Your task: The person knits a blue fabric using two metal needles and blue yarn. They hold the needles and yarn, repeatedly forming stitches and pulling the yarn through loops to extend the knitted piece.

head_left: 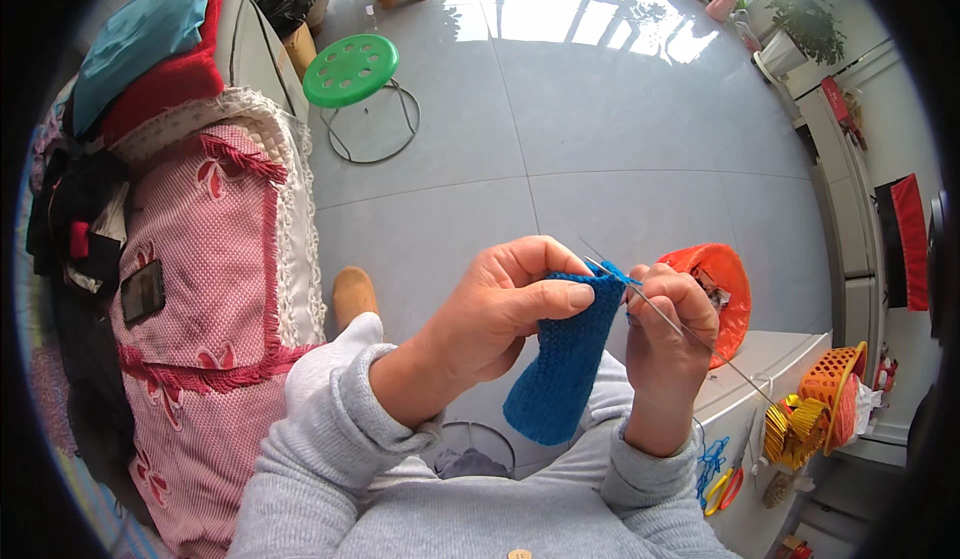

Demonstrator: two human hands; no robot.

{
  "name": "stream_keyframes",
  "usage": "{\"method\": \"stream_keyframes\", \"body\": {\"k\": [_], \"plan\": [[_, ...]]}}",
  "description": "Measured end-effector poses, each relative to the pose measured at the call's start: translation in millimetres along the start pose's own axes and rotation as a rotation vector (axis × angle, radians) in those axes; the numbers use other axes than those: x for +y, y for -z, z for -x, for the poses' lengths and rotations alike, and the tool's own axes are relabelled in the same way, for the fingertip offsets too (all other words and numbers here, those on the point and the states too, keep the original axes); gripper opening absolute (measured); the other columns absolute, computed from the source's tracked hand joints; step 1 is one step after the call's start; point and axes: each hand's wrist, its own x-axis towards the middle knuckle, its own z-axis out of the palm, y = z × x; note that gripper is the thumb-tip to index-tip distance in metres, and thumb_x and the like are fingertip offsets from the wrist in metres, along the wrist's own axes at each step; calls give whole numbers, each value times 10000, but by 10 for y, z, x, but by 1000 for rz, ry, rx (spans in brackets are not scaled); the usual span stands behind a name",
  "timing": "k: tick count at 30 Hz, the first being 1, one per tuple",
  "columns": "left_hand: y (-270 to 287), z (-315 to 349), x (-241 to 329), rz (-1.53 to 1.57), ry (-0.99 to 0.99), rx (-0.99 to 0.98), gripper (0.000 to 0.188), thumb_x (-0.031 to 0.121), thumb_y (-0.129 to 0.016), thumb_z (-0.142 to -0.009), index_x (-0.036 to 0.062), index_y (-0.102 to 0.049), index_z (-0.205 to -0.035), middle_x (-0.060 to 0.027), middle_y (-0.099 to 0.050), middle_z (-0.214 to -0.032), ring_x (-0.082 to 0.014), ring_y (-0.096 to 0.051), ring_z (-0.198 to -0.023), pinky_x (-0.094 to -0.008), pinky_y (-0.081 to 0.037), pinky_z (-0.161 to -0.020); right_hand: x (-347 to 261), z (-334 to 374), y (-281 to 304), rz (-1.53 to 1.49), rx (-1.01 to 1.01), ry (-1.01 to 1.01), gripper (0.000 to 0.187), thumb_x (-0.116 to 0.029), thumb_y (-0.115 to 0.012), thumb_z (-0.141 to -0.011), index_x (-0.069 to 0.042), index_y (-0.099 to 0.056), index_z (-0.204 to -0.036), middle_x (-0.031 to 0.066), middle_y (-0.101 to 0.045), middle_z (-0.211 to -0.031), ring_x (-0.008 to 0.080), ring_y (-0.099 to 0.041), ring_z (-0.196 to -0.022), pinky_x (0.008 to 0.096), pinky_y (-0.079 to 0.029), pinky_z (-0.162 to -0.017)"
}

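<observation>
A piece of blue knitting (562, 369) hangs above the seated person's lap (606, 404), its top edge at thin needles (741, 372). The left grip (500, 304) pinches that edge, thumb laid across the front. The right grip (670, 339) is curled narrow around a long needle that slants down to the right, fingers close to a strand at the tips. The step in hand looks like working a stitch along the top edge, though the fingers hide which loop is being caught. The next move would call for the left to steady the edge while the right guides point and strand. Just beyond the right grip is an orange-red bag (737, 274); lower right, scissors (722, 492) and blue yarn (712, 459) lie on a white counter (785, 354). To the left, a phone (143, 292) rests on a pink cover (195, 259); ahead stands a green stool (350, 71).
</observation>
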Motion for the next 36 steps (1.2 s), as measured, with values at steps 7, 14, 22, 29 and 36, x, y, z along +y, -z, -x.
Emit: {"method": "stream_keyframes", "body": {"k": [7, 14, 22, 29, 36], "plan": [[26, -2, 23, 29, 16, -6, 142, 85, -671, -861, 6, -610, -961, -73, -661, -862, -97, -636, -731, -231, -549, -629, 17, -30, 7, -125, -9, -5, 196, -136, -644, -904, 41, -620, -823, 35, -521, -720, 111, -396, -668, 262, -316, -615], [11, 19, 64, 50, 18, -35, 146, 93, -647, -877, -9, -602, -970, -91, -671, -845, -110, -661, -712, -221, -562, -602, -74, -48, 35, -85, -29, -18, 201, -89, -610, -903, 75, -618, -787, 76, -555, -734, 127, -411, -664, 270, -324, -614], [-2, 34, 91, 38, 60, 4, 71, 40, -612, -872, 8, -617, -934, -63, -655, -805, -58, -591, -632, -193, -510, -566, -116, -57, 74, -38, -78, -20, 200, -99, -611, -896, 70, -619, -789, 76, -542, -710, 130, -416, -648, 281, -334, -617], [0, 30, 101, 22, 45, -2, 85, 49, -628, -870, 4, -617, -942, -67, -659, -809, -62, -595, -634, -198, -519, -569, -132, -57, 105, 54, -117, 16, 158, -83, -646, -867, 63, -633, -808, 76, -560, -715, 137, -432, -649, 298, -373, -656], [37, 13, 44, -100, -44, 15, 92, 34, -635, -869, -6, -613, -949, -91, -677, -851, -103, -648, -728, -236, -557, -651, -183, -38, 94, 253, -85, 55, 75, -8, -666, -823, 59, -633, -817, 68, -563, -703, 144, -446, -654, 295, -397, -676]]}}
